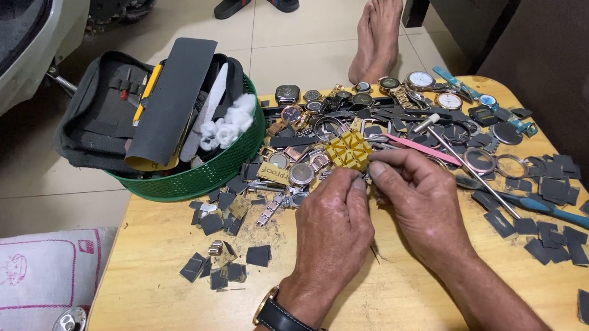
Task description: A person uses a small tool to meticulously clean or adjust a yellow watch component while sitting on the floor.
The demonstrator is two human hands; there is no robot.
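Note:
My left hand [335, 227] and my right hand [421, 202] meet at the middle of a low wooden table [161, 313], fingertips pinched together on a small metal part that the fingers mostly hide. I cannot tell which hand holds it. Just beyond the fingertips lies a yellow slotted block [349, 149]. Several wristwatches and watch cases [302, 174] lie around it. A dark watch with a gold case is on my left wrist [286, 320].
A green mesh basket [204, 173] with a black tool case, sandpaper and cotton stands at the back left. Dark square scraps [551, 189] litter the table. A blue-handled screwdriver [566, 213], pink tweezers [421, 149], a small hammer [469, 170]. My bare foot [376, 33] rests beyond the table.

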